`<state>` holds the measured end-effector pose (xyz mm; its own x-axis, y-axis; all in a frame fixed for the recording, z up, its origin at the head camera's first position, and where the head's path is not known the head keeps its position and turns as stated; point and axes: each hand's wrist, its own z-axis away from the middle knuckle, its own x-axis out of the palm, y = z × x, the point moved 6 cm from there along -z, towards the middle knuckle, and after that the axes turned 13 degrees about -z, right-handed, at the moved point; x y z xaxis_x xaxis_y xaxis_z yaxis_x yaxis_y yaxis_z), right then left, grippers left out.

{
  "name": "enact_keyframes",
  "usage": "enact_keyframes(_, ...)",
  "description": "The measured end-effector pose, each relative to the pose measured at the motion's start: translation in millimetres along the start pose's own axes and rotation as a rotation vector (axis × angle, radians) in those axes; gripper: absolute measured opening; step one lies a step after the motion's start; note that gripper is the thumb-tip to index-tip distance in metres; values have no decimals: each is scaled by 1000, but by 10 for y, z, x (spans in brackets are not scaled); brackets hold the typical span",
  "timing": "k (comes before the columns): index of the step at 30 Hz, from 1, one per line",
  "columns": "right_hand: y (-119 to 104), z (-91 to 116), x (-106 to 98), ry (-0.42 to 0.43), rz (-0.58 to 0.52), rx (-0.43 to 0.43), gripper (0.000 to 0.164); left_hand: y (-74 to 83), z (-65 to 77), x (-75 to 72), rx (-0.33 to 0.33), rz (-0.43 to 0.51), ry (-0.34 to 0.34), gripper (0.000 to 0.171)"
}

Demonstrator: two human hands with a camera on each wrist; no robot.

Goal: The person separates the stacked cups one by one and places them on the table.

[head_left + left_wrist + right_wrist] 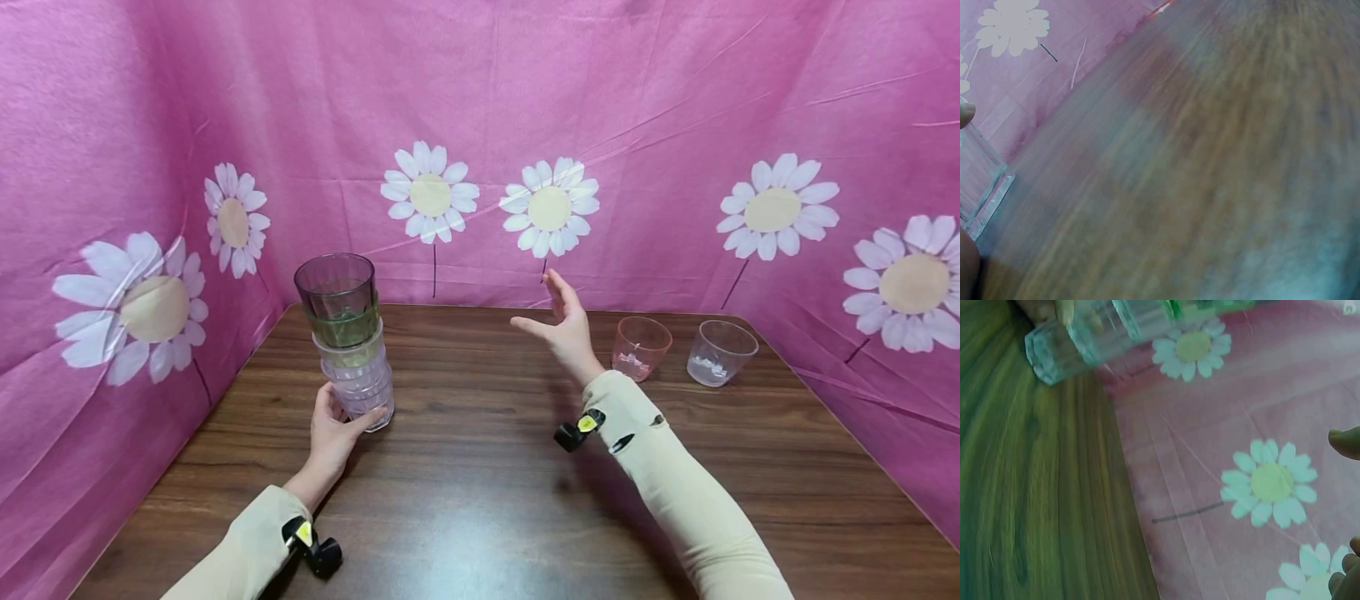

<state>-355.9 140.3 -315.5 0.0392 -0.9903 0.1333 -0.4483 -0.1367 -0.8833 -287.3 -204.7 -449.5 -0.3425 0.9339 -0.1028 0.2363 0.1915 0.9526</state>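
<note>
A tall stack of nested glasses (357, 377) stands at the left of the table, leaning slightly left toward its top. Clear ribbed glasses form its lower part, with a yellowish one above, then a green one and a smoky dark glass (335, 287) uppermost. My left hand (335, 429) grips the stack near its base, thumb across the front and fingers at the left side. In the left wrist view the bottom glass (982, 181) shows at the left edge, between fingertips. My right hand (558, 329) is raised in the air right of the stack, thumb and fingers spread, holding nothing.
A pink glass (642, 348) and a clear glass (722, 354) stand apart at the back right of the brown wooden table (480, 492). Behind and at both sides hangs a pink cloth (465, 100) printed with white daisies.
</note>
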Motion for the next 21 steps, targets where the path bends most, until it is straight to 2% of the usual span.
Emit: enact_keyframes(21, -145, 97, 895, -223, -135, 12, 90, 3, 1, -11, -25, -28, 8, 73)
